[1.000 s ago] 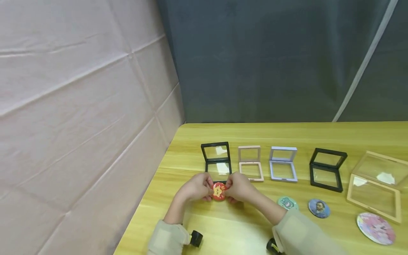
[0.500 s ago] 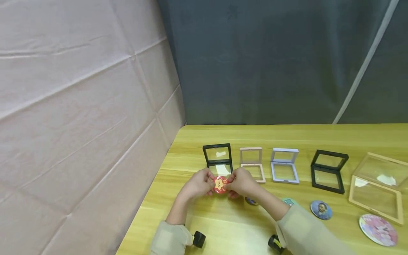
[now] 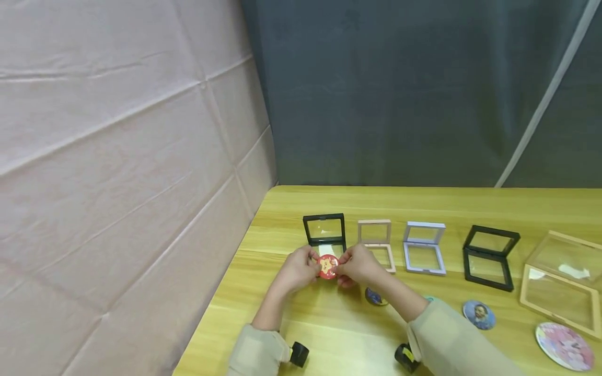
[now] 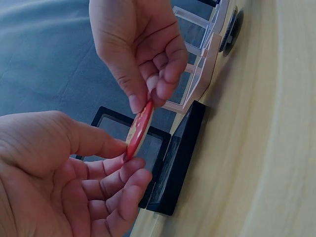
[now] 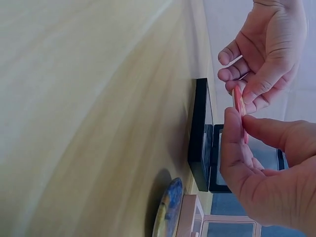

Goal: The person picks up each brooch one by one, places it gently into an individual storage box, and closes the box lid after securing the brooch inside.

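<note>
Both hands pinch a round red badge with a yellow star figure (image 3: 327, 267) from opposite sides, left hand (image 3: 297, 270) and right hand (image 3: 361, 265). Behind and partly beneath it stands a black hinged frame (image 3: 324, 241), its lid raised and its near part covered by the hands. In the left wrist view the badge (image 4: 139, 129) is tilted between both thumbs and fingertips, held apart from the black frame (image 4: 180, 158). The right wrist view shows the badge (image 5: 239, 101) edge-on, above the frame's clear film.
Rightward stand a pink frame (image 3: 390, 256), a lilac frame (image 3: 425, 271), another black frame (image 3: 488, 283) and a large tan frame (image 3: 559, 318). Nearer lie a dark blue badge (image 3: 375, 297), a portrait badge (image 3: 479, 314) and a pink badge (image 3: 564, 345). A green badge is mostly hidden by the right sleeve.
Both hands have moved the red badge away from the wearer, from the black frame's near edge to over its lower part. The dark blue badge has come into sight beside the right forearm.
</note>
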Motion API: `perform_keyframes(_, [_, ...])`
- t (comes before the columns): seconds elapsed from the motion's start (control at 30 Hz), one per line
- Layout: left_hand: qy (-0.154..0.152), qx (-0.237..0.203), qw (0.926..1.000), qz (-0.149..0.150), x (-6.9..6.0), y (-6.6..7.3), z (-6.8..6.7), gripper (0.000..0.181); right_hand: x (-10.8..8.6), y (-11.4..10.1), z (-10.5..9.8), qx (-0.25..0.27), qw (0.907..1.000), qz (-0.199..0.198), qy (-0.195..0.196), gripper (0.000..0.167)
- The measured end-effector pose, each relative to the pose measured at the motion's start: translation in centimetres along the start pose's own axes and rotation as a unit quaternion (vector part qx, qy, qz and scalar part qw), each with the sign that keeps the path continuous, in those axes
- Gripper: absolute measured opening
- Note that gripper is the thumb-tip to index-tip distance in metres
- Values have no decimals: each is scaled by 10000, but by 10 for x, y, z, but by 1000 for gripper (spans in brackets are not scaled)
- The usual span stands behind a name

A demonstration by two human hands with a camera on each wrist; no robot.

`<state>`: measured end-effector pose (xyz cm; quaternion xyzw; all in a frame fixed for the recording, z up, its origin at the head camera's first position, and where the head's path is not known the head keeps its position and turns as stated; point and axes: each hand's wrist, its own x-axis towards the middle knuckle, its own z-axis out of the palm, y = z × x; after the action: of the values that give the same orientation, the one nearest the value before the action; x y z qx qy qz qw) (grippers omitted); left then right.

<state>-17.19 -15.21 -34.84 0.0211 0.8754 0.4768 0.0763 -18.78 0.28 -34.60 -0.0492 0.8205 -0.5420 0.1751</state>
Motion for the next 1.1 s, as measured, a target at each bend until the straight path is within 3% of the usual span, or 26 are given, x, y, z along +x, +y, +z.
perform_keyframes(0.6, [504,52,9987,-83,6,3,3,18,8,-3,-2,400,9990,63,173,9])
perform_keyframes(1.1, [630,217,9977,-116,14,1,5,17,21,-2,-3,446,9988,101,186,9])
